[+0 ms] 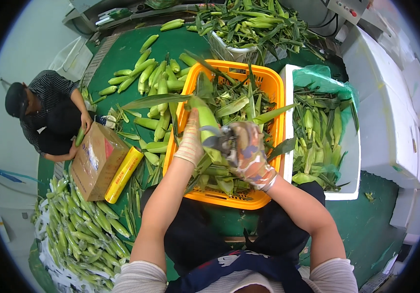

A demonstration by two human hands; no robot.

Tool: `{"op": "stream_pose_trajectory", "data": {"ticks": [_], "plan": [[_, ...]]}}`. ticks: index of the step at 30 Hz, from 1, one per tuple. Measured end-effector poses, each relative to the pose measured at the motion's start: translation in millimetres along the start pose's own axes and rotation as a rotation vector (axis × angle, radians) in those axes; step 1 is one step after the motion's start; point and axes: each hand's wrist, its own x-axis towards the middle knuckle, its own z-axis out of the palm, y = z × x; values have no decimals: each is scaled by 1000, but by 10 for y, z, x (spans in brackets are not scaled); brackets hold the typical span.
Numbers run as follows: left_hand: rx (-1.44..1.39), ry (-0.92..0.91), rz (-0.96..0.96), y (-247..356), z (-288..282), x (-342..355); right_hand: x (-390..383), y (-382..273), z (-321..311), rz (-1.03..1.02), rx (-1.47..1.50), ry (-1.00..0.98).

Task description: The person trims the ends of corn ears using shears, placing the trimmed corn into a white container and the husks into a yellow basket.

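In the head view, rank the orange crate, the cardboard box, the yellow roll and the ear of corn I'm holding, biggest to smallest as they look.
1. Orange crate
2. Cardboard box
3 and 4. Yellow roll and ear of corn in the left hand: they look about alike, and the corn is nearer the camera, so no ranking.

Center frame, gloved left hand (191,140) grips a corn ear (205,119) over the orange crate (268,83) full of husks, while the right hand (247,152) works shears (218,141) at it. Upper left, loose corn on the green surface (122,53); another person (48,115) crouches by a cardboard box (95,161).
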Motion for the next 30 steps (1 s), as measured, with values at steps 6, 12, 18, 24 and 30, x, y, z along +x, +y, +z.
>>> {"op": "stream_pose_trajectory", "data": {"ticks": [6, 12, 18, 24, 30], "plan": [[-151, -821, -266, -83, 171, -45, 65, -123, 226, -58, -179, -247], [-314, -673, -399, -219, 88, 234, 125, -29, 275, 14, -252, -290], [-420, -680, -389, -233, -226, 378, 103, 81, 436, -52, -357, -97], [345, -182, -388, -287, 150, 1, 311, 568, 185, 249, -420, -367], [215, -114, -99, -371, 159, 87, -19, 102, 133, 195, -147, -216]]}}
